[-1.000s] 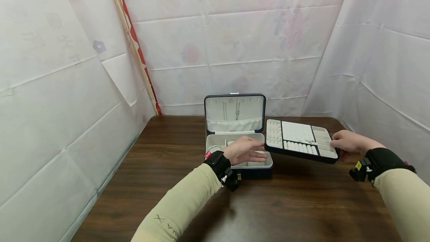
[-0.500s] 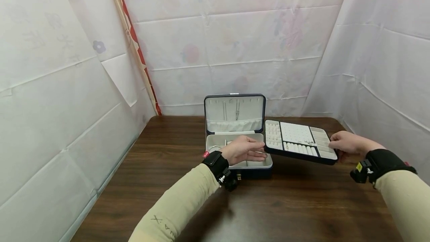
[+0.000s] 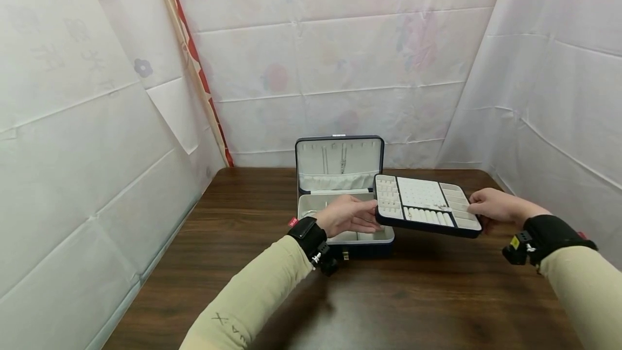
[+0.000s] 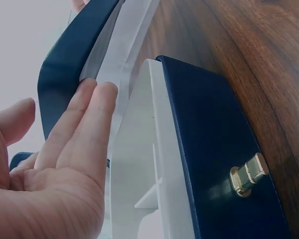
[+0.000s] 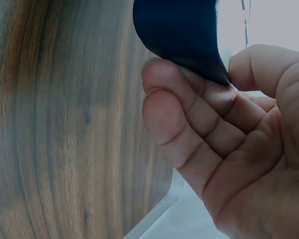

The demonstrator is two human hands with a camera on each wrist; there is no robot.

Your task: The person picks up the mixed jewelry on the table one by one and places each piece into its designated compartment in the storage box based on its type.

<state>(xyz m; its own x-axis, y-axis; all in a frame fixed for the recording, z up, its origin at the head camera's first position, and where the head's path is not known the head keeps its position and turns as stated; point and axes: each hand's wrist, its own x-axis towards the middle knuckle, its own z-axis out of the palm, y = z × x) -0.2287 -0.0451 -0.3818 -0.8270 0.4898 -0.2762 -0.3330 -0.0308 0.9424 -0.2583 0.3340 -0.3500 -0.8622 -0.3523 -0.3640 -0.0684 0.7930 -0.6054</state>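
Observation:
A shallow dark blue jewelry tray (image 3: 421, 192) with white compartments hangs tilted over the right side of a jewelry box (image 3: 369, 251). My right hand (image 3: 497, 205) grips the tray's right end; in the right wrist view the thumb lies on its rim and the fingers are beneath. At the tray's left end is my left hand (image 3: 347, 216), above the box. In the left wrist view its fingers are straight and touch the underside of the tray (image 4: 70, 64), with the thumb held apart. Small shiny pieces (image 3: 441, 207) lie on the tray.
The box lid (image 3: 311, 162) stands upright at the back, with necklaces (image 3: 343, 160) hanging inside it. A gold clasp (image 4: 248, 174) sticks out from the box front. White cloth (image 3: 340, 69) surrounds the brown wooden table (image 3: 233, 263).
The tray has moved left, further over the box, carried between both hands. Both hands have shifted slightly left with it. The box has stayed in place.

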